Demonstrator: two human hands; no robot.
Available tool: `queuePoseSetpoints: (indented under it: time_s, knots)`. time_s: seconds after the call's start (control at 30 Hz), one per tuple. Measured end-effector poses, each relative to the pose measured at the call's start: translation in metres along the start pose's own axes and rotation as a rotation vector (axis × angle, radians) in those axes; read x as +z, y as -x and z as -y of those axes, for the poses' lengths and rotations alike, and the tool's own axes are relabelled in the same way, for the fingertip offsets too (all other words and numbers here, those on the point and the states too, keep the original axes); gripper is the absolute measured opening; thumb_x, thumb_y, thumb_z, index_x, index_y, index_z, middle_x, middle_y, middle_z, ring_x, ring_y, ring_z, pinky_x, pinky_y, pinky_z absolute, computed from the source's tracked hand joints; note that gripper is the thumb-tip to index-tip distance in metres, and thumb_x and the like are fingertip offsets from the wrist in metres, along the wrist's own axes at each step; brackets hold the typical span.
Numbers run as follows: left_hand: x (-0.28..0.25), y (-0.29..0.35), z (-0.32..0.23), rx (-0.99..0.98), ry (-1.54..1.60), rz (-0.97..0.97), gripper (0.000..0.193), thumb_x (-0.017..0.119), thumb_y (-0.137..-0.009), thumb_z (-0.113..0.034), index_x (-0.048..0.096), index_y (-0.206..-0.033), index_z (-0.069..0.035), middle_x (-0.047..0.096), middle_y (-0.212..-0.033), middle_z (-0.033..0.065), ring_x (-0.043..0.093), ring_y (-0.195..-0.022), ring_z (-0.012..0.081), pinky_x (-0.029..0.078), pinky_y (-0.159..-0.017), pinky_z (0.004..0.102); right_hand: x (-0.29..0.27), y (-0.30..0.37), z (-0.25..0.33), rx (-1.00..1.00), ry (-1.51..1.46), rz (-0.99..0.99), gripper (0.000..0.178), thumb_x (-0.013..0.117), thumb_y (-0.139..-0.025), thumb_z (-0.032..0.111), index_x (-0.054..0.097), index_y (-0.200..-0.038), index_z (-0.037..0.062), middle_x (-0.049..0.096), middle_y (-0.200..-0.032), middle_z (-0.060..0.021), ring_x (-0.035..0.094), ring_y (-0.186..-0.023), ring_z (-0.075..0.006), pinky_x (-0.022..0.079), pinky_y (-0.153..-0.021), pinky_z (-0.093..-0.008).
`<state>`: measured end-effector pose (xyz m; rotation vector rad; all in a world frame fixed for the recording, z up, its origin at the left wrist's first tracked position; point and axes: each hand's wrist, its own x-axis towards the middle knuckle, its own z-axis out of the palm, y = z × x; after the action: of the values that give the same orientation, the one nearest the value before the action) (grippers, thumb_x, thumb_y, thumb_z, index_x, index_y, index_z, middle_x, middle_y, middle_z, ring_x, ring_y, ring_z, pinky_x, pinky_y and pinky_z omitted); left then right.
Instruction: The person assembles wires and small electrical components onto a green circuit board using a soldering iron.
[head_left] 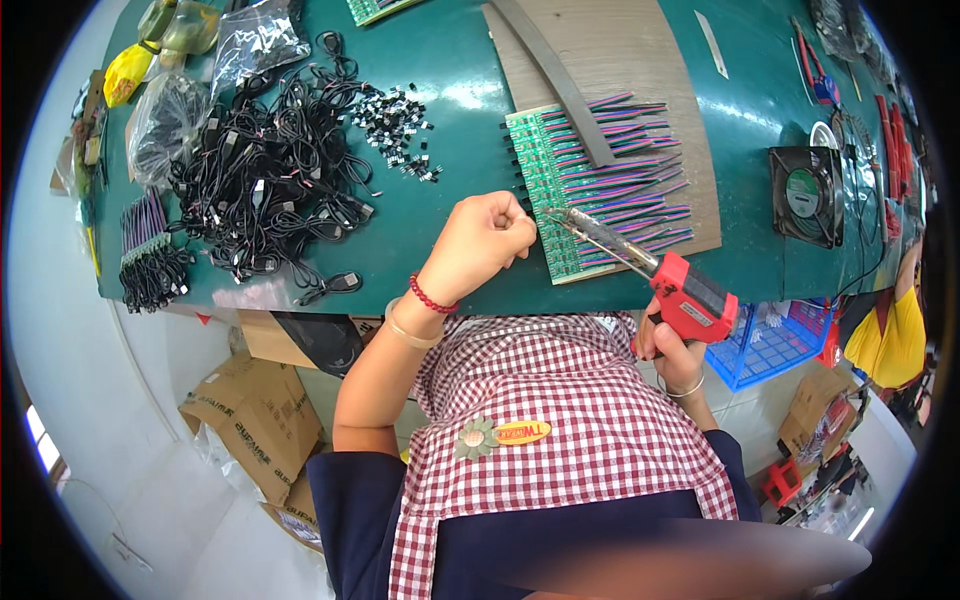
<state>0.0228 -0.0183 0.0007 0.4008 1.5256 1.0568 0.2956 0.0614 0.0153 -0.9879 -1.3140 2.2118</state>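
Observation:
My right hand [674, 358] is wrapped round the handle of a red soldering gun [700, 305]. Its metal tip points left and meets the green circuit board panel [545, 190], near the panel's left side. Small black parts line that left edge, and bundles of coloured wires [625, 200] run off to the right. Beside the same edge, my left hand [485, 240] is closed with its fingers pinched together; whatever lies between them is hidden. A grey metal bar [560, 85] lies slantwise across the wires. Panel and bar rest on a wooden board [690, 130].
Left on the green table lies a heap of black cables [280, 170], with small black connectors [395, 125] scattered beside it. Wired boards [147, 240] sit at the left edge. A black fan [805, 195] stands right, above a blue basket [765, 350]. Cardboard boxes [255, 420] are below left.

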Motion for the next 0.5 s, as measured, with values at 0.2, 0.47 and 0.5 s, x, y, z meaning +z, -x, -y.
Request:
queuePoseSetpoints:
  time_s: [0.2,0.47,0.5]
  knots:
    - [0.0,-0.0012,0.0012,0.009,-0.015,0.016,0.012,0.057,-0.082,-0.008,0.051,-0.072,-0.004,0.055,-0.061,0.0003,0.045,-0.05,0.0026,0.034,-0.043,0.0169,0.0012,0.0024,-0.0019,0.017,0.077,0.009,0.029,0.056,-0.083,0.02,0.044,-0.098,-0.002,0.045,-0.055,-0.0052,0.042,-0.045,-0.0124,0.037,-0.044,-0.0258]
    - [0.001,-0.0025,0.001,0.018,-0.022,0.011,0.013,0.056,-0.082,-0.009,0.051,-0.071,-0.004,0.055,-0.061,0.0005,0.044,-0.049,0.0027,0.034,-0.043,0.0168,-0.0024,0.0085,-0.002,0.062,0.111,0.009,0.027,0.055,-0.083,0.019,0.044,-0.096,-0.0017,0.044,-0.055,-0.0063,0.043,-0.046,-0.0138,0.037,-0.046,-0.0266]
    - [0.0009,-0.0022,0.0003,0.014,-0.022,0.011,0.013,0.056,-0.082,-0.009,0.051,-0.071,-0.004,0.055,-0.061,0.0005,0.044,-0.049,0.0027,0.034,-0.044,0.0168,-0.0025,0.0098,-0.0019,0.063,0.111,0.01,0.027,0.055,-0.083,0.019,0.044,-0.096,-0.0017,0.044,-0.055,-0.0063,0.043,-0.046,-0.0138,0.037,-0.046,-0.0266]
